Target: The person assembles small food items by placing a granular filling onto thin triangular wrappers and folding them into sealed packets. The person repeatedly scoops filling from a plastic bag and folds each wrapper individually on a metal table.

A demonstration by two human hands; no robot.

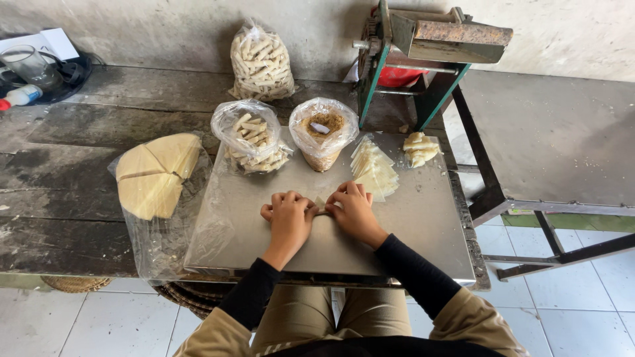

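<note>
Both hands work close together at the middle of the metal sheet (423, 225) laid on the wooden table (79, 198). The left hand (288, 215) and right hand (355, 210) curl their fingers down onto a small pale wrapper piece (321, 201) pinched between them. Near the sheet's far edge stand a stack of cut wrappers (374, 170), a bag of brown filling (323, 132) and a bag of rolled sticks (250, 137).

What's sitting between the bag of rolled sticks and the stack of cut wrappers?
In the head view, an open bag of brown filling stands between the bag of rolled sticks and the stack of cut wrappers.
</note>
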